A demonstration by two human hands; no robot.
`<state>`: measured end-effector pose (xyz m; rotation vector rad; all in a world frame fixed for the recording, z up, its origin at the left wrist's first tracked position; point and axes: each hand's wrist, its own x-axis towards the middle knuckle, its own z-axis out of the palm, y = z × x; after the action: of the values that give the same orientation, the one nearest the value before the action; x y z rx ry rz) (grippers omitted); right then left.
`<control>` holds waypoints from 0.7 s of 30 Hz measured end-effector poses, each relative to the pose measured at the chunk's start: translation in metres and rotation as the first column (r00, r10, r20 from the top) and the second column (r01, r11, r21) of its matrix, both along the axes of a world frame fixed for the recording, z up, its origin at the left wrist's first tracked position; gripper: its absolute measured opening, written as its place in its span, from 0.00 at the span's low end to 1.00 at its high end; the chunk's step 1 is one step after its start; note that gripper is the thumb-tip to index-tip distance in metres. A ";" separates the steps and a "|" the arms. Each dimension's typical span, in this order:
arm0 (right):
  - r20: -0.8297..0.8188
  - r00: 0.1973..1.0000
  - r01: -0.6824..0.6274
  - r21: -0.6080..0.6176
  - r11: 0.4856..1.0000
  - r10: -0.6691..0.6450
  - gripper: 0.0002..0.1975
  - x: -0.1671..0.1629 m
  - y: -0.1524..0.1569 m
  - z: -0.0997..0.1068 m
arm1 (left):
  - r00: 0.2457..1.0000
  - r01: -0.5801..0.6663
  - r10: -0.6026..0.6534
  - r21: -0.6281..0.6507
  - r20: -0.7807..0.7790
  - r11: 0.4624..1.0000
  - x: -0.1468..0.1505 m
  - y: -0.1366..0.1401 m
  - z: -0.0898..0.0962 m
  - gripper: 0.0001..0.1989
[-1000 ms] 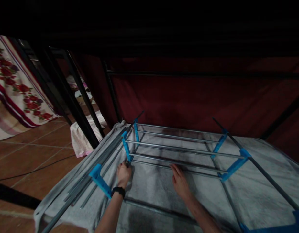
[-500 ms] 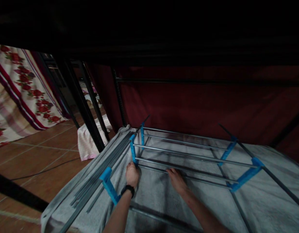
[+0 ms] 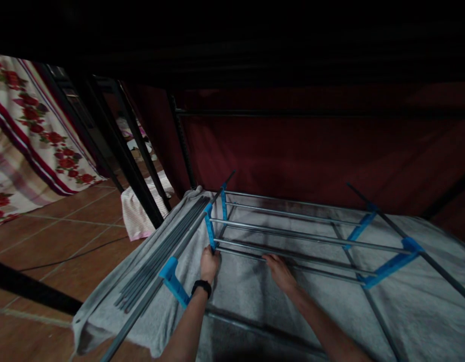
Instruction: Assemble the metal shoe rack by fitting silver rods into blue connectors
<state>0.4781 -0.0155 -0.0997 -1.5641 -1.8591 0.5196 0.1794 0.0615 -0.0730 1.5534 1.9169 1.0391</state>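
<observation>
A rack frame of grey metal tubes joined by blue plastic brackets lies across the grey bedding. My left hand, with a black band at the wrist, closes around the lower end of a blue bracket on the left side. Its fingertips are partly hidden there. My right hand holds the lowest front tube between fingers and thumb. Closer to me stands another blue bracket, just left of my left forearm. On the right side, a blue bracket joins the tube ends.
Several loose grey tubes lie in a bundle at the bed's left edge. Black metal posts rise on the left, and a dark bunk hangs overhead. A maroon curtain closes the back. A striped cloth hangs beyond the posts.
The view has tilted down slightly. Both hands keep their places on the frame. The left long tube now lines up more closely with the brackets' tops.
</observation>
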 end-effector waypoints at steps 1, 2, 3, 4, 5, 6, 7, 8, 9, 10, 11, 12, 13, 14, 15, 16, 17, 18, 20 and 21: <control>-0.003 1.000 -0.004 0.006 1.000 0.004 0.26 0.000 0.000 0.000 | 1.000 -0.005 0.005 -0.005 -0.004 1.000 0.000 0.000 0.001 0.06; -0.003 1.000 -0.010 0.010 1.000 0.010 0.27 0.001 0.000 0.000 | 1.000 -0.008 0.008 -0.012 -0.010 1.000 0.000 0.001 0.001 0.06; -0.002 1.000 -0.016 0.013 1.000 0.016 0.27 0.001 -0.001 0.000 | 1.000 -0.009 0.008 -0.018 -0.015 1.000 0.000 0.001 0.001 0.06; -0.002 1.000 -0.021 0.013 1.000 0.021 0.27 0.002 -0.001 0.000 | 1.000 -0.008 0.007 -0.025 -0.020 1.000 0.000 0.001 0.002 0.06; -0.002 1.000 -0.021 0.009 1.000 0.021 0.27 0.002 -0.001 0.001 | 1.000 -0.005 0.005 -0.031 -0.025 1.000 0.000 0.001 0.002 0.06; -0.002 1.000 -0.018 0.001 1.000 0.018 0.27 0.003 -0.001 0.001 | 1.000 -0.003 0.002 -0.037 -0.029 0.999 0.000 0.001 0.002 0.06; -0.004 1.000 -0.017 -0.008 1.000 0.017 0.26 0.004 -0.002 0.001 | 0.999 -0.001 0.000 -0.043 -0.033 0.999 0.001 0.001 0.002 0.05; -0.005 1.000 -0.018 -0.016 1.000 0.017 0.26 0.005 -0.002 0.001 | 0.999 -0.002 0.000 -0.049 -0.037 0.999 0.001 0.000 0.002 0.05; -0.007 1.000 -0.017 -0.023 1.000 0.017 0.26 0.006 -0.002 0.000 | 0.999 -0.004 0.001 -0.054 -0.041 0.999 0.002 0.000 0.002 0.05; -0.009 1.000 -0.017 -0.028 0.999 0.017 0.26 0.007 -0.002 0.000 | 0.999 -0.006 0.004 -0.059 -0.045 0.998 0.003 0.000 0.002 0.05; -0.013 1.000 -0.017 -0.030 0.999 0.017 0.26 0.007 -0.002 0.000 | 0.999 -0.009 0.006 -0.065 -0.049 0.998 0.004 -0.001 0.002 0.05; -0.017 1.000 -0.016 -0.031 0.999 0.015 0.26 0.008 -0.002 -0.001 | 0.998 -0.012 0.008 -0.072 -0.055 0.997 0.005 -0.001 0.003 0.06; -0.020 1.000 -0.013 -0.032 0.999 0.012 0.26 0.009 -0.002 -0.001 | 0.998 -0.014 0.009 -0.080 -0.062 0.997 0.007 -0.001 0.003 0.06; -0.022 1.000 -0.008 -0.034 0.999 0.007 0.26 0.009 -0.002 -0.001 | 0.998 -0.016 0.010 -0.090 -0.070 0.996 0.008 -0.001 0.003 0.06; -0.023 1.000 -0.005 -0.035 0.999 0.004 0.25 0.009 -0.001 -0.002 | 0.997 -0.017 0.010 -0.100 -0.078 0.995 0.009 -0.001 0.004 0.06; -0.020 1.000 -0.006 -0.037 0.999 0.005 0.26 0.008 -0.001 -0.002 | 0.996 -0.019 0.010 -0.110 -0.085 0.994 0.010 -0.001 0.005 0.06; -0.014 1.000 -0.007 -0.039 0.999 0.006 0.26 0.008 -0.001 -0.001 | 0.996 -0.021 0.010 -0.118 -0.091 0.993 0.011 -0.001 0.005 0.07; -0.006 1.000 -0.009 -0.041 0.999 0.009 0.27 0.008 -0.001 -0.001 | 0.995 -0.022 0.010 -0.126 -0.096 0.992 0.011 0.000 0.006 0.07; 0.007 1.000 -0.016 -0.046 0.999 0.017 0.28 0.007 -0.001 0.000 | 0.994 -0.026 0.012 -0.139 -0.104 0.990 0.012 0.000 0.007 0.07; 0.009 1.000 -0.019 -0.047 0.999 0.019 0.28 0.007 -0.001 0.000 | 0.994 -0.028 0.013 -0.144 -0.106 0.989 0.012 -0.001 0.008 0.07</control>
<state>0.4850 -0.0160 -0.0995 -1.5831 -1.8826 0.5694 0.1913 0.0609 -0.0651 1.5363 2.0341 0.8201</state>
